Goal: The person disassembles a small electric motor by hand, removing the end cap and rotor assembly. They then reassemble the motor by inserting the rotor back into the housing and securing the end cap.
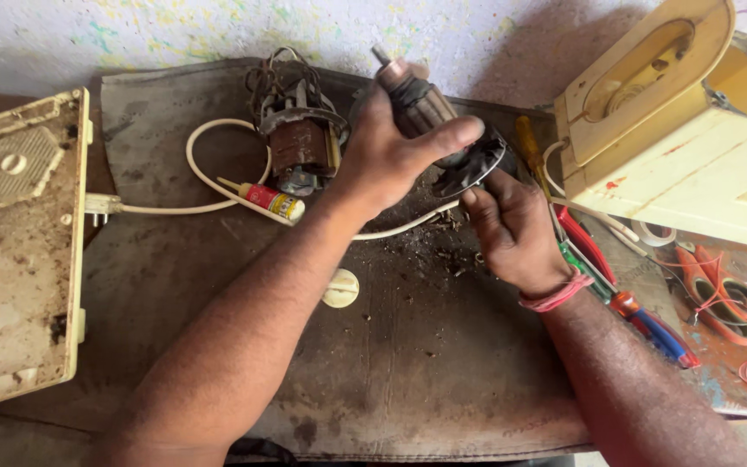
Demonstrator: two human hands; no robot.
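Observation:
My left hand (391, 147) grips a motor armature (421, 99), a brown wound rotor with a steel shaft sticking up. My right hand (512, 229) holds the black fan disc (477, 164) at the rotor's lower end, fingers curled under it. Both hands hover above a dirty dark mat (391, 346). Behind my left hand stands the motor stator (300, 143) with copper windings and loose wires. A small red and yellow glue tube (265, 199) lies beside it on a white power cord (209, 186).
A cream base plate (19, 251) lies at the left edge. A cream appliance housing (676, 121) stands at the right. Screwdrivers (650, 324), red pliers (581, 242), orange scissors (719, 294) and tape lie at the right. A cream round cap (341, 288) rests mid-mat.

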